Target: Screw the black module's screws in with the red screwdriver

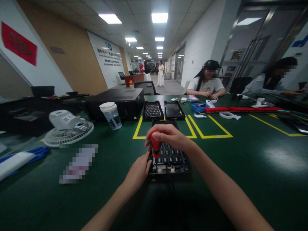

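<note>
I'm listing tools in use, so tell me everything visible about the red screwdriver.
The screwdriver has a glossy red handle, apparently plastic, with dark patches. A thin dark shaft shows below. It stands nearly upright, handle up, over the near left part of the black case. The right hand grips the handle; its tip is unclear.

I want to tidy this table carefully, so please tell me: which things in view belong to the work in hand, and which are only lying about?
In use:
Red-handled screwdriver, in the right hand
Black honeycomb tray, touched by the left hand
Perhaps the similar tray behind

Apparently lying about:
White fan
Lidded cup
Blue box
</note>
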`<state>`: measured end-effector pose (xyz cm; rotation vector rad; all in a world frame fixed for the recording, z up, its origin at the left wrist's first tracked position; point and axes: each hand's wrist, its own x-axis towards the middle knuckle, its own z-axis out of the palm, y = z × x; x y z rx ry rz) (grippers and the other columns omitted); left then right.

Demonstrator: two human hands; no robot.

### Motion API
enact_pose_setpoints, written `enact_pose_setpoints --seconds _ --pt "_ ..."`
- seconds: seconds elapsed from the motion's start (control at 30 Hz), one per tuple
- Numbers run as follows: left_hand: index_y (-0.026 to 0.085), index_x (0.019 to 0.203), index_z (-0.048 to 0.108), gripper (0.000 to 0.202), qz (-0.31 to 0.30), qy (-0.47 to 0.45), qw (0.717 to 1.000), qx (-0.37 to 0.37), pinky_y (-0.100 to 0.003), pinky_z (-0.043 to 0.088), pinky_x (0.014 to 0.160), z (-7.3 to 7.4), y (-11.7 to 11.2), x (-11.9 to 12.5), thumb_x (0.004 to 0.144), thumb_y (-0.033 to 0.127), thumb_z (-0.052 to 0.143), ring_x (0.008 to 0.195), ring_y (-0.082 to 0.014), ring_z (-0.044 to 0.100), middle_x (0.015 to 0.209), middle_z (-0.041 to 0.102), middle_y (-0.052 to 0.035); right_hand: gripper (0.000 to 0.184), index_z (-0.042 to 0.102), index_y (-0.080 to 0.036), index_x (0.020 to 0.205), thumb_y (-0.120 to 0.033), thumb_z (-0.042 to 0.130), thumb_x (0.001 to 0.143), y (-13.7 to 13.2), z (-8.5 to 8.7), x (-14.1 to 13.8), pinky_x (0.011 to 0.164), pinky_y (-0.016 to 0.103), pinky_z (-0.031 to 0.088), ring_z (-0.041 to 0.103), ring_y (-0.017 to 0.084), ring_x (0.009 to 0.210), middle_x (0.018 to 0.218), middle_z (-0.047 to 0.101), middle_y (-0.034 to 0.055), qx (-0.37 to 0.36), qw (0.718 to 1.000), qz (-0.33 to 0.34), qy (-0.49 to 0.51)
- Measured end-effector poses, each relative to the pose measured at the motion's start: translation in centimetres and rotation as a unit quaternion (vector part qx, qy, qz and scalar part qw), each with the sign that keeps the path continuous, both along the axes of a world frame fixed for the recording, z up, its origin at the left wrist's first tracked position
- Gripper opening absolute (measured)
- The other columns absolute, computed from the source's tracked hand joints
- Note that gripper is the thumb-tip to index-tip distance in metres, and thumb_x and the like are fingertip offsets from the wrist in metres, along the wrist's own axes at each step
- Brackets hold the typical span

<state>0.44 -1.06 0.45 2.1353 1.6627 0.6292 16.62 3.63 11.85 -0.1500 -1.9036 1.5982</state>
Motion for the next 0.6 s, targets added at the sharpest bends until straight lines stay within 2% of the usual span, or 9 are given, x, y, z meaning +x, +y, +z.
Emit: enact_pose_setpoints --seconds 0.43,0.6 --pt "0.017 0.117 0.045 0.036 0.006 -0.002 1.0 -0.003 -0.037 0.037 0.091 -0.7 0.3 0.0 0.084 0.027 0.034 0.105 -0.0209 0.05 0.116 0.054 -0.0103 0.022 0.055 -0.013 0.087 -0.033 0.049 0.081 -1.2 0.6 -0.1 0.059 0.023 0.049 0.059 0.009 0.064 0.077 0.061 0.0042 0.101 0.986 -0.116 -0.058" --pt "0.016 0.116 0.046 0.036 0.006 -0.003 1.0 -0.003 -0.037 0.036 0.092 -0.7 0.3 0.1 0.084 0.027 0.033 0.105 -0.0207 0.05 0.116 0.054 -0.0104 0.021 0.054 -0.013 0.083 -0.033 0.051 0.079 -1.5 0.8 -0.1 0.056 0.022 0.048 0.057 0.008 0.059 0.07 0.059 0.002 0.121 0.979 -0.148 -0.068"
